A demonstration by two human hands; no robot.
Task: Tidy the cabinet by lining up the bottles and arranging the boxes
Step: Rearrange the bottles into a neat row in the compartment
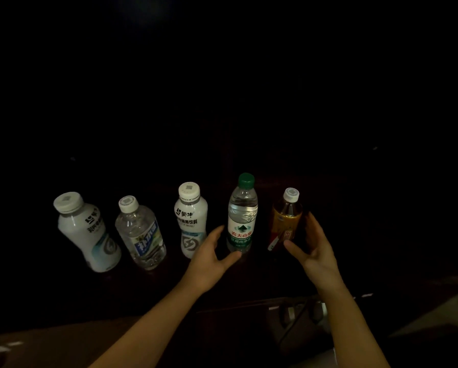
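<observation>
On the dark shelf, five upright bottles (242, 213) stand in line; both hands (212, 257) open, empty.

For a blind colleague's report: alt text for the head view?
Five upright bottles stand in a row on a dark shelf. The open left hand reaches by the green-capped water bottle; the open right hand cups the amber tea bottle.

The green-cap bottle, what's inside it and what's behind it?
The green-cap bottle looks clear inside, maybe water; its label hides the lower part. Behind it the cabinet is too dark to see anything. The left hand is open beside it.
</observation>
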